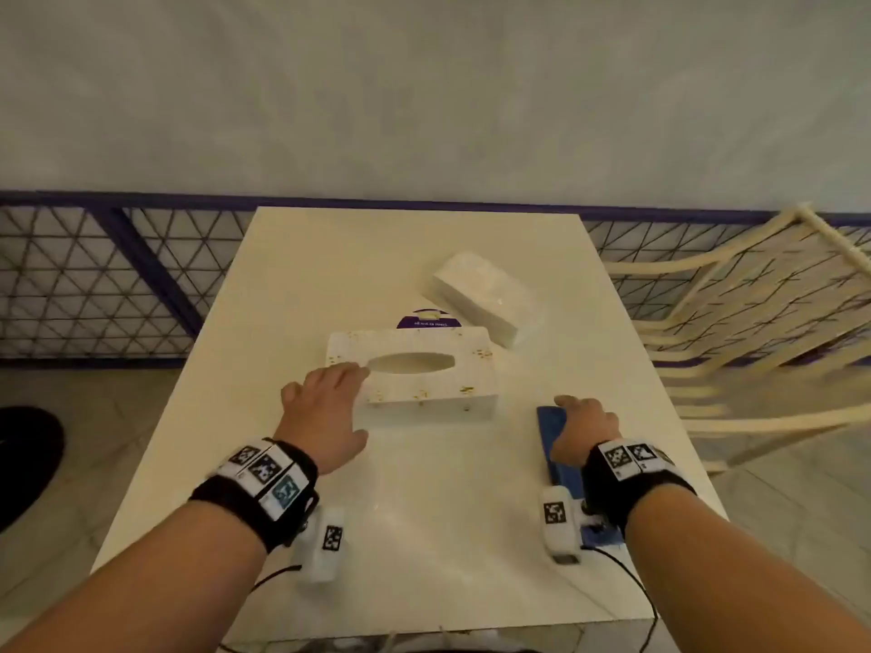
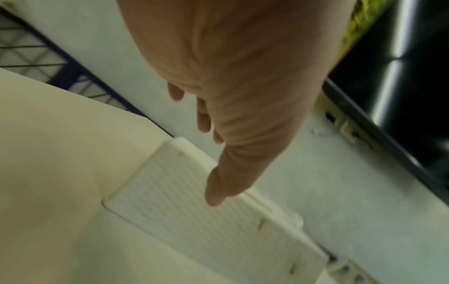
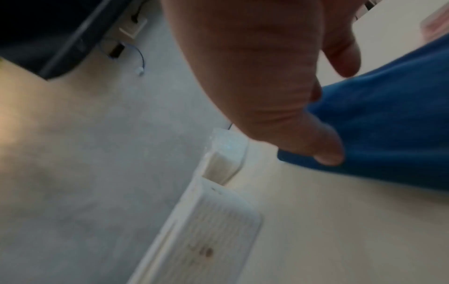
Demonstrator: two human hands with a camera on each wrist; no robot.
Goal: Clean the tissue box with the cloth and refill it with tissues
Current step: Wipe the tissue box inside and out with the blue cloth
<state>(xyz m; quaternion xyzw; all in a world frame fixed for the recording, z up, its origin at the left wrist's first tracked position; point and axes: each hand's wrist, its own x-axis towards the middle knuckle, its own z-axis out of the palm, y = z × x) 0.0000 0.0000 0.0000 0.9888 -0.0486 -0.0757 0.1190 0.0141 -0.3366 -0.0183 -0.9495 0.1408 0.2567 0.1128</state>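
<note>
A white tissue box with an oval slot and yellowish stains stands in the middle of the white table. My left hand lies with straight fingers over the box's left end. In the left wrist view the thumb points down at the ribbed front of the box. A wrapped pack of tissues lies behind the box on the right. A folded blue cloth lies flat to the box's right. My right hand grips its far end, the thumb on the edge of the cloth.
A purple round sticker shows just behind the box. A cream slatted chair leans at the table's right. A blue-framed mesh fence runs behind the table. A dark object lies on the floor at the left.
</note>
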